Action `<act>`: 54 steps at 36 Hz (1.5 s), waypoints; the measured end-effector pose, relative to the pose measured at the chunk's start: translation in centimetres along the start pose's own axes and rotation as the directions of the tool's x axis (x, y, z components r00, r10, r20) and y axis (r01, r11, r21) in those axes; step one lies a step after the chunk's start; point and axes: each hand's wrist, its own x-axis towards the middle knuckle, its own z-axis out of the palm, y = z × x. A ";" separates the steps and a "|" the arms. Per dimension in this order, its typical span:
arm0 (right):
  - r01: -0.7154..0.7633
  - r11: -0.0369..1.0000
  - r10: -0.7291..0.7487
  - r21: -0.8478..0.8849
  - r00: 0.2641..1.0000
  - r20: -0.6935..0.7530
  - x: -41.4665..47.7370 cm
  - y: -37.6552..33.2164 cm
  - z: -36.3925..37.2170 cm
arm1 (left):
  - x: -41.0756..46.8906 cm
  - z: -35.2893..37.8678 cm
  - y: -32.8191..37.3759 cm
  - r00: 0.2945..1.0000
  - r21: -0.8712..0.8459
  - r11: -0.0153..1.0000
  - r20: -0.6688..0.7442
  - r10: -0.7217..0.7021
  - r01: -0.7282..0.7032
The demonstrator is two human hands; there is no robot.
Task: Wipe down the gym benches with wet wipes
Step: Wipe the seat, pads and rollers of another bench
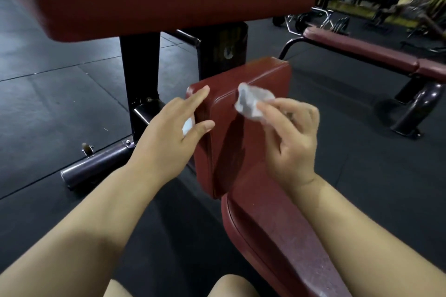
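- Pinching a crumpled wet wipe (253, 101), the right hand (290, 137) holds it over the red seat pad (243, 142).
- Left hand (169, 135), fingers extended, touches the pad's left edge.
- A second bench (376, 55) stands farther right.

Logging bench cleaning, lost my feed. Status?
Right hand pinches crumpled wipe over red seat pad. Left hand fingers straight, braced against pad's side. Nothing in the way.
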 end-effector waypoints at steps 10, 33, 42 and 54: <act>-0.109 0.944 0.059 0.310 0.984 0.168 -1.7 -3.6 3.8 | 0.3 -0.1 0.7 0.999 0.009 0.999 -0.016 -0.044 0.044; -0.376 0.843 0.401 0.384 0.916 0.017 -0.6 2.4 6.5 | 0.0 1.7 2.2 0.986 0.133 0.987 -0.149 -0.072 0.092; -0.071 0.910 0.071 0.408 0.997 0.015 -1.4 3.4 5.8 | -0.4 1.9 1.9 0.992 0.234 0.970 -0.118 -0.042 0.069; -0.417 0.825 0.448 0.381 0.894 0.009 -4.4 0.5 5.9 | -0.5 2.1 2.5 0.991 0.294 0.950 -0.110 -0.077 0.106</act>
